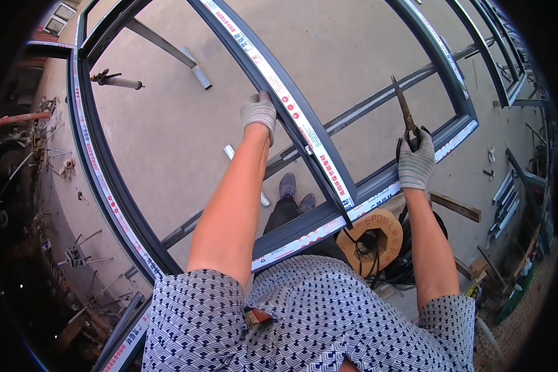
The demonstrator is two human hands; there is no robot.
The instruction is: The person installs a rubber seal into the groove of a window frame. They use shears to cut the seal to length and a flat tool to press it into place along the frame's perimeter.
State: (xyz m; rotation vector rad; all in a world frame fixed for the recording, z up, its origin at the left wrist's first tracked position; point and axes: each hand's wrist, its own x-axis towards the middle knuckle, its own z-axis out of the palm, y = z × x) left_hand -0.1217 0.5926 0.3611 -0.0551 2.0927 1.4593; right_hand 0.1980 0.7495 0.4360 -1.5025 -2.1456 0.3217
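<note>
- Our left hand (259, 118) is curling tightly around the middle bar of the dark frame (378, 181), which is lying beneath both hands.
- Our right hand (416, 160) is clasping scissors (405, 110) by the handles.
- Beside our left hand, white film (273, 80) is showing red and blue characters.
- Below our right, a tan spool (393, 242) is displaying lettering.

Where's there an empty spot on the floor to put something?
Through the frame, the floor looks bare between the caulking gun and the left hand. Another patch lies past the long rail, between the middle bar and right bar. It's crowded by the spool and black coil; mind the scissors in the right hand.
</note>
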